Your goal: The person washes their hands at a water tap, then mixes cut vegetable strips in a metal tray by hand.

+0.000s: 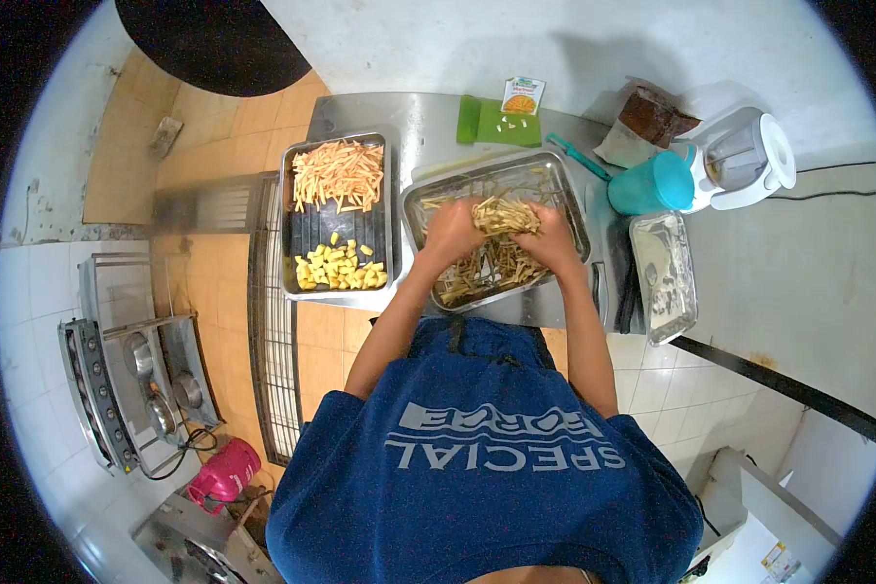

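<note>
My left hand (453, 234) and my right hand (553, 241) are closed from either side around a clump of thin, yellowish-brown cut strips (504, 216). They hold it above a rectangular metal tray (576, 195). More strips (496, 265) lie loosely in the tray below, some darker and greenish. Exactly what the strips are I cannot make out. To the left stands a dark baking tray (339, 222) with pale orange cut sticks (338, 175) at its far end and yellow chunks (341, 267) at its near end. Some fingertips are hidden in the clump.
Behind the metal tray, a green board (501, 125) holds small white pieces and a seasoning packet (523, 95). On the right are a teal jug (652, 183), a white blender (749, 161), a brown-filled bag (652, 122) and a foil-like tray with white residue (664, 277). A pink gas cylinder (226, 472) stands lower left.
</note>
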A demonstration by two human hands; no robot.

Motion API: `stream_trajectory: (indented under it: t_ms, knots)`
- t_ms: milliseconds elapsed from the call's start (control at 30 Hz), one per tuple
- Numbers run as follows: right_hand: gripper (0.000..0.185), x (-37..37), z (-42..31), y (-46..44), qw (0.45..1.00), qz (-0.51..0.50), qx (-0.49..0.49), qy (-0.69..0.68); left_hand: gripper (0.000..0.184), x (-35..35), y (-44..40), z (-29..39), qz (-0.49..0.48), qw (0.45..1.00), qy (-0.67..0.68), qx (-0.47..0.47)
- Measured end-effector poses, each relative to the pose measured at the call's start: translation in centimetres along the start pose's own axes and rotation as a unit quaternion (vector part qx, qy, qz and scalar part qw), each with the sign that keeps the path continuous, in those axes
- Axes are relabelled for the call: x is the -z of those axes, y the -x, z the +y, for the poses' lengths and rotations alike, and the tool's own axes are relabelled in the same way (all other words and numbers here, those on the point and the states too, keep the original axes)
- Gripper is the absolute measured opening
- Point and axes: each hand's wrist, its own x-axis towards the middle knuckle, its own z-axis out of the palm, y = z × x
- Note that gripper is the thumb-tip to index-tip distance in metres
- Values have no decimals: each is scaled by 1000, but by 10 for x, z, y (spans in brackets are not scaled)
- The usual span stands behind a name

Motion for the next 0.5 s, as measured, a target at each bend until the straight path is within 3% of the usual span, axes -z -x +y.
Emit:
stream_trajectory:
  t_ms: [67,200,267,300,400,467,500]
  knots:
    - [52,-1,1,0,997,-2,-35,65,48,-14,-4,-15,32,996,20,-78]
    - [53,0,-12,-1,994,-13,-55,98,49,-20,0,-21,5,984,155,-89]
    - [36,-2,-10,-3,975,-32,-49,213,54,-16,5,-19,-22,981,138,-137]
    - [36,-2,-7,-6,975,-31,-49,213,54,-17,4,-22,-22,981,138,-136]
    - [50,-1,4,-10,976,-101,1,193,60,-10,5,-26,-47,984,112,-131]
    - [72,4,11,-5,980,-138,57,128,65,11,11,-16,-95,989,-30,-108]
    - [72,10,8,-5,980,-139,57,128,65,12,13,-17,-94,989,-30,-107]
